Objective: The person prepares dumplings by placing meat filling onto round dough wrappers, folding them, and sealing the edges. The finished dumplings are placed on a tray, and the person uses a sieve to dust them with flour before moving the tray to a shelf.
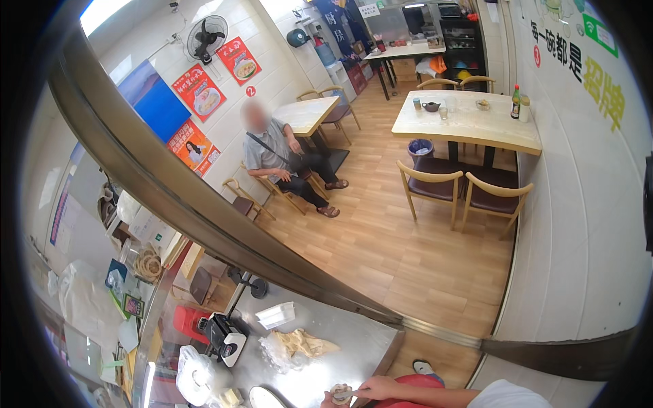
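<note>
At the bottom edge, over the near side of a stainless steel counter [357,326], my left hand [327,401] holds a small round of dough with filling [340,392], partly cut off by the picture's edge. My right hand [376,388] comes from the right and grips a flat spatula-like tool [352,393], its blade lying on the filling. Beyond the hands, a crumpled beige cloth [306,342] lies on clear plastic film [275,354]. A white tray [276,315] sits farther back. Part of a white oval dish [265,398] shows left of my hands.
A black-and-white device [228,339], a red container [191,322] and a plastic-wrapped roll [196,375] stand along the counter's left side. A metal door frame [204,219] crosses the view. Beyond it, a person [270,153] sits beside a table [306,115]; chairs [433,183] surround another table [464,115].
</note>
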`<state>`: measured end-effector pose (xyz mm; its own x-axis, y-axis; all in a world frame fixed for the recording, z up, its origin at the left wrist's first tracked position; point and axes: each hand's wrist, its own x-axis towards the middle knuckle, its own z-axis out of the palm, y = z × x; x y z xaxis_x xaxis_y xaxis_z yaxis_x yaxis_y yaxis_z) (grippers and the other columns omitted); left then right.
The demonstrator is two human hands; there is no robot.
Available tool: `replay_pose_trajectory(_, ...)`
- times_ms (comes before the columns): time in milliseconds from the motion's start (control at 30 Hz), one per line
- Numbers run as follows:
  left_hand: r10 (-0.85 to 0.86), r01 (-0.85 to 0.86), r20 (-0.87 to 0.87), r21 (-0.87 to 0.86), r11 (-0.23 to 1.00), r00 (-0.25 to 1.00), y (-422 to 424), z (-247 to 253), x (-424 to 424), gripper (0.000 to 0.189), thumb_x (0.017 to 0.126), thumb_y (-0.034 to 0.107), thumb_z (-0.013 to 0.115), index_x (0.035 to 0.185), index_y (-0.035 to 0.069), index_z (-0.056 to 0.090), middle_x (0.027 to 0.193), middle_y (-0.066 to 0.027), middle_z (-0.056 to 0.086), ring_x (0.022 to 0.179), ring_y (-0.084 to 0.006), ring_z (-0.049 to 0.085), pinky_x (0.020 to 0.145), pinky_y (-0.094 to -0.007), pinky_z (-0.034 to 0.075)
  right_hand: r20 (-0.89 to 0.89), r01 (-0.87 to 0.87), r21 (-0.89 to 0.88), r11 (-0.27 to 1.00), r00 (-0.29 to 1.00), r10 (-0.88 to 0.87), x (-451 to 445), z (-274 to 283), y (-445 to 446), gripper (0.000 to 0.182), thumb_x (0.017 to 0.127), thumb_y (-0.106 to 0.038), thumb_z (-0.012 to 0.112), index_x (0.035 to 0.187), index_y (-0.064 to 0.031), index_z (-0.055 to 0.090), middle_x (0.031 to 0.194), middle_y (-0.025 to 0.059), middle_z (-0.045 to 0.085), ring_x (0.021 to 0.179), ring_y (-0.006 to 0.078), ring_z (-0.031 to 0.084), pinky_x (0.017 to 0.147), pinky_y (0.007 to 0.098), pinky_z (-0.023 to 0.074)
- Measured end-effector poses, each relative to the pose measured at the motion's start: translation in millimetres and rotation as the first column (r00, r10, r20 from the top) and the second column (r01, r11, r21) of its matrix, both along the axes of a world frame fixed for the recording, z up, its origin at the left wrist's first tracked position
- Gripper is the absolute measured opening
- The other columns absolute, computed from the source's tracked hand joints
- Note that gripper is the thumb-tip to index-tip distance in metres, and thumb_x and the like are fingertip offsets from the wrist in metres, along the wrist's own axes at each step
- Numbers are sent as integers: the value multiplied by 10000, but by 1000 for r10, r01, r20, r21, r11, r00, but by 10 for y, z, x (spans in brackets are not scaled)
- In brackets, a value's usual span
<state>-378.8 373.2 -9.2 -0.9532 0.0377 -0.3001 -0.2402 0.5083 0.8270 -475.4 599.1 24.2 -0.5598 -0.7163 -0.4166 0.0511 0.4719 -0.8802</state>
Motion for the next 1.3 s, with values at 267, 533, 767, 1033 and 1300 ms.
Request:
replay_pose_trajectory(267,5,-2,-67,42,999,998,-14,-6,-22,398,937,140,365,1331,112,418,1376,-109,425,1256,-264,414,1075,-411,299,38,1,15,1000,999,-2,-83,181,28,504,855,-576,475,1016,-149,688,772,61,682,739,237,656,662,361,491)
replay_pose_trajectory(533,502,-596,643,753,-277,579,165,553,-310,358,990,270,332,1117,-36,468,1192,-180,515,1188,-360,441,1082,-532,277,66,182,-182,966,983,-173,-50,21,131,255,861,-289,595,809,-71,716,721,67,682,653,156,626,631,320,495)
replay_pose_trajectory(767,474,-645,561,764,17,678,87,875,-270,544,1004,383,224,1232,-76,408,1220,-229,509,1152,-351,498,1010,-460,397,235,285,-224,932,944,-232,-107,316,182,294,866,-269,615,942,11,664,780,112,680,711,124,612,652,311,474)
replay_pose_trajectory(1033,486,-642,579,766,-48,655,185,784,-195,488,1008,362,244,1176,-38,469,1167,-163,557,1079,-275,551,936,-410,455,-116,6,-51,999,993,-12,-9,548,-347,329,857,-353,572,919,-43,663,781,183,622,715,343,600,646,355,465)
replay_pose_trajectory(1300,554,-636,605,753,-166,572,175,770,52,419,1006,345,299,1103,-4,509,1034,-117,604,962,-237,598,861,-384,497,-30,92,-190,978,995,-99,109,208,-510,265,883,-246,603,910,11,660,618,39,557,606,46,469,549,247,403)
